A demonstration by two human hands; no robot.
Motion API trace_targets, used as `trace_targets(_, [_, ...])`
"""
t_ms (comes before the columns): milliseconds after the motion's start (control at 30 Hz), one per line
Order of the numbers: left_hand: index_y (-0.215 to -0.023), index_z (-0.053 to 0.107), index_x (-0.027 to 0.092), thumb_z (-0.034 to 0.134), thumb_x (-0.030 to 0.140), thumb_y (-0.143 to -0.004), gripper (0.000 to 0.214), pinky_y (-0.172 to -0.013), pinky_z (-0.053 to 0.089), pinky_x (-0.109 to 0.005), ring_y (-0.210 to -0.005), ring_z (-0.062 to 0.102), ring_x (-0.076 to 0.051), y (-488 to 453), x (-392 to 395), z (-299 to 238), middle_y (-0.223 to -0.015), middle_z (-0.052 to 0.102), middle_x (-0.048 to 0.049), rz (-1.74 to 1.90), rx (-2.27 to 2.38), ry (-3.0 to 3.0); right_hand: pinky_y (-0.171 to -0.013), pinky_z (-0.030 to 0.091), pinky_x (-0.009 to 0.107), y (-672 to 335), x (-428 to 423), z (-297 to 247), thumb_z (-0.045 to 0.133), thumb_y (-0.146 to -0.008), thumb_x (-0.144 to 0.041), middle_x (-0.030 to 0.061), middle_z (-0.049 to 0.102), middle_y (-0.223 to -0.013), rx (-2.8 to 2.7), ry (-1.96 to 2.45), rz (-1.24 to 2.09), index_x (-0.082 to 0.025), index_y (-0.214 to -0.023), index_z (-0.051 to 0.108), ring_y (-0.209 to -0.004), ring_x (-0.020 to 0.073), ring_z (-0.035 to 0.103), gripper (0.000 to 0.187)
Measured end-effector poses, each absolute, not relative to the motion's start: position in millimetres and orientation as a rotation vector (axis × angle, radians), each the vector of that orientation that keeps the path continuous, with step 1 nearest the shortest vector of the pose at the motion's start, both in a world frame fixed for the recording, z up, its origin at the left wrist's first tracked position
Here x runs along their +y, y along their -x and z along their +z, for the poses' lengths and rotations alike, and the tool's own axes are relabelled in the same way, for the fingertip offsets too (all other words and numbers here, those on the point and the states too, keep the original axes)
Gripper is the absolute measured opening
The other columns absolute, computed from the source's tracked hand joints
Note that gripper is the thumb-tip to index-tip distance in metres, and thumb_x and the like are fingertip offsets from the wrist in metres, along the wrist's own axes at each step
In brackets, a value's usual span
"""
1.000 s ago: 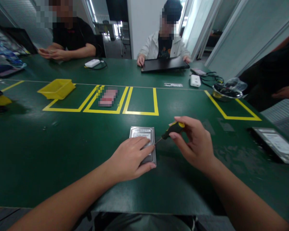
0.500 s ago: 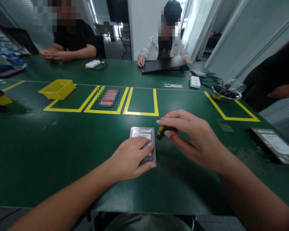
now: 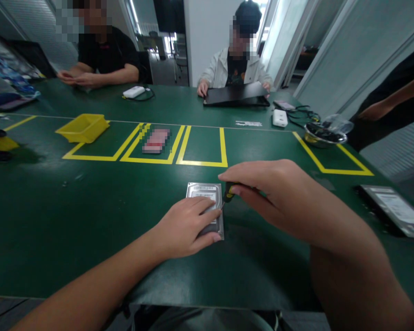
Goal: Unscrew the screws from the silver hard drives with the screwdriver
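A silver hard drive with a white label lies on the green table in front of me. My left hand rests across it and holds it against the tabletop, fingers slightly spread, with much of the label covered. In my right hand is a screwdriver with a black and yellow handle, pinched between thumb and fingers. Its thin shaft slants down to the drive's right edge, beside my left fingertips. My fingers hide part of the handle, and I cannot make out where the tip sits.
A second, larger drive lies at the right. Beyond are a yellow bin, a blurred pink object, yellow tape outlines and a metal bowl near cables. Two people sit opposite, one handling a black panel; another stands at right.
My right hand has rolled over the screwdriver, the wrist turning and rising, so less of the handle shows. My left hand and the drive stay put. The standing person's arm at right has moved.
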State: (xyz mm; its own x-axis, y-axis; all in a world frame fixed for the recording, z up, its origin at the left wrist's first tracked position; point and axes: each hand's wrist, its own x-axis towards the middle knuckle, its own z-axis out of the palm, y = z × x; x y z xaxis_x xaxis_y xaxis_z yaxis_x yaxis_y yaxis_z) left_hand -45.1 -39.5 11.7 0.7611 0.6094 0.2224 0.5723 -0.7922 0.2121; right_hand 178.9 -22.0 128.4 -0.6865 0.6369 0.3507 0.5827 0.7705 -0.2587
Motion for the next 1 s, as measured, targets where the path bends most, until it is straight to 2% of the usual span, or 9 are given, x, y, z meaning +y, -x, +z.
trace_targets(100, [-0.129,0.059,0.018,0.047,0.054,-0.096,0.051,-0.097,0.050,-0.051,-0.119,0.058,-0.034,45.7,-39.3,11.4,-0.131,0.060,-0.0148,0.417,0.944,-2.832,-0.063,0.046,0.028,-181.1,-23.9,130.3,0.051,-0.091,-0.014,0.0026,0.072,-0.090,-2.558,0.920,0.184,-0.021,-0.096,0.071,-0.075,0.0163,0.064,0.022])
trace_targets(267, [-0.130,0.059,0.014,0.048,0.050,-0.097,0.050,-0.102,0.049,-0.048,-0.122,0.058,-0.031,46.7,-38.9,10.9,-0.130,0.062,-0.0148,0.484,0.933,-2.837,-0.069,0.049,0.028,-180.8,-24.0,134.2,0.054,-0.093,-0.017,0.0047,0.070,-0.100,-2.571,0.890,0.250,-0.022,-0.099,0.071,-0.084,0.0167,0.065,0.019])
trace_targets(467, [-0.130,0.059,0.013,0.048,0.047,-0.098,0.049,-0.105,0.049,-0.047,-0.124,0.058,-0.030,47.7,-37.1,8.7,-0.132,0.063,-0.0138,0.506,0.931,-2.852,-0.069,0.049,0.029,-177.9,-20.3,131.2,0.052,-0.093,-0.014,0.0039,0.070,-0.090,-2.586,0.864,0.171,-0.022,-0.093,0.071,-0.077,0.0163,0.064,0.020])
trace_targets(667, [-0.130,0.059,0.013,0.049,0.047,-0.098,0.048,-0.104,0.049,-0.047,-0.123,0.058,-0.030,47.9,-36.1,8.2,-0.132,0.064,-0.0136,0.493,0.934,-2.855,-0.066,0.047,0.030,-178.4,-19.9,128.1,0.053,-0.092,-0.016,0.0046,0.070,-0.088,-2.566,0.942,0.113,-0.019,-0.093,0.068,-0.074,0.0171,0.062,0.015])
trace_targets(1000, [-0.131,0.059,0.013,0.049,0.047,-0.098,0.048,-0.105,0.048,-0.049,-0.125,0.057,-0.031,47.6,-36.6,10.6,-0.133,0.063,-0.0136,0.457,0.936,-2.849,-0.065,0.047,0.030,-177.8,-20.6,130.9,0.053,-0.092,-0.014,0.0055,0.066,-0.089,-2.550,0.946,0.148,-0.021,-0.091,0.069,-0.075,0.0167,0.060,0.017])
